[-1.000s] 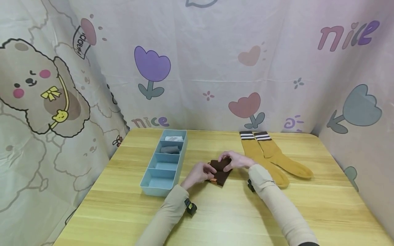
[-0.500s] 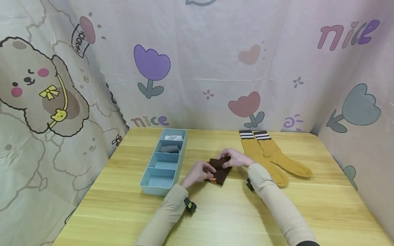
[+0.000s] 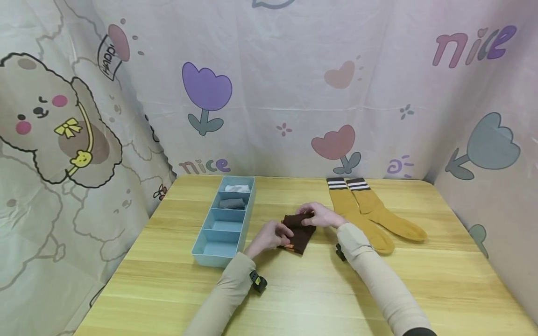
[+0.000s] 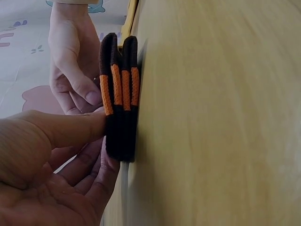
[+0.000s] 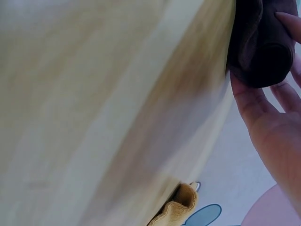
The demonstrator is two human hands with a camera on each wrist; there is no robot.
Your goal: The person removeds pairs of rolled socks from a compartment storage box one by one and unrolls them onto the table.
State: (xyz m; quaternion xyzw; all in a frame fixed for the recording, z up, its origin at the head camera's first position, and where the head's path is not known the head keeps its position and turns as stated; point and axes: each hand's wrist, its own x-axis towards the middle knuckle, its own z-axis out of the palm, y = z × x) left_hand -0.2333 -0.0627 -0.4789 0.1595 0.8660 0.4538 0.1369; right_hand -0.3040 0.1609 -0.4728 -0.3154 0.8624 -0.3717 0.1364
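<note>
Socks (image 3: 300,237) in dark brown, banded orange along the left edge, lay folded on the counter (image 3: 315,294) between a blue divided box (image 3: 220,262) and two yellow socks (image 3: 352,214). The left hand (image 3: 267,236) pinched their left edge between thumb and fingers; the right hand (image 3: 318,216) grasped the rolled far end, fingers curled about it. Inside the box, a white roll (image 3: 237,189) and a grey roll (image 3: 232,204) occupied the two farthest compartments.
</note>
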